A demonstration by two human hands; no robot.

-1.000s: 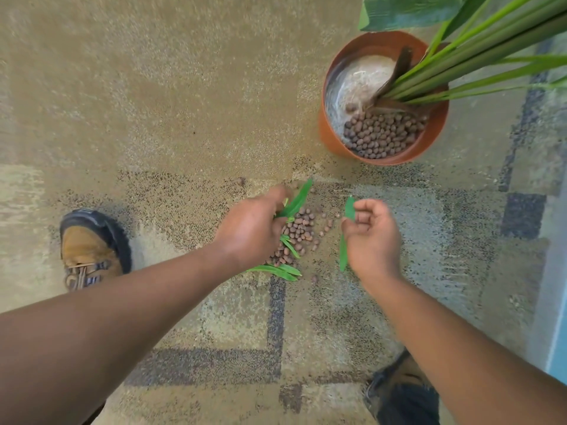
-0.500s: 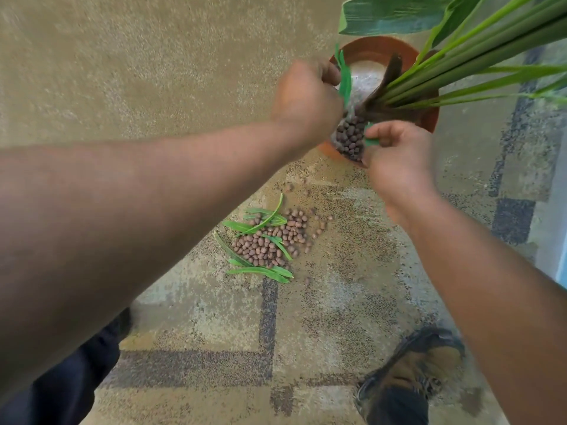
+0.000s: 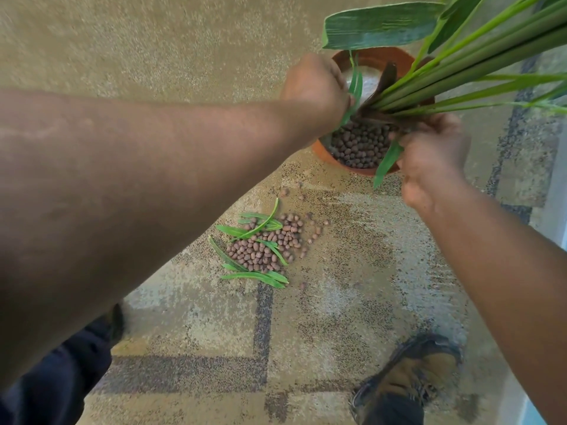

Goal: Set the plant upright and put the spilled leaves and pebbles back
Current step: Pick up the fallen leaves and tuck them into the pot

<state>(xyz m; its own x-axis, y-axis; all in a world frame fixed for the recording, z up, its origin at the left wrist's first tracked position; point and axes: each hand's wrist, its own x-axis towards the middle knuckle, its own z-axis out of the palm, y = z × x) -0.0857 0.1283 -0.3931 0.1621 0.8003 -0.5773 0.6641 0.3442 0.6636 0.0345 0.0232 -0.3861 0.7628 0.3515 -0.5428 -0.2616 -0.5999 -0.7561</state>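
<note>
Hands both over round terracotta-orange pot, plant upright w/ long green stalks. Left hand pinches narrow green loose leaves, tips poking past its fingers into the pot. Right hand grips another slim green leaf, which hangs below its fingers over the rim nearest the camera. Heap of brown clay pebbles w/ more green leaves sits on speckled beige carpet, well short of both hands.

Risk: right-hand leaf overhangs the rim, so letting go here prob. drops it back on the carpet; knocking the stalks could tip the pot. No brands, labels or writing readable.
</note>
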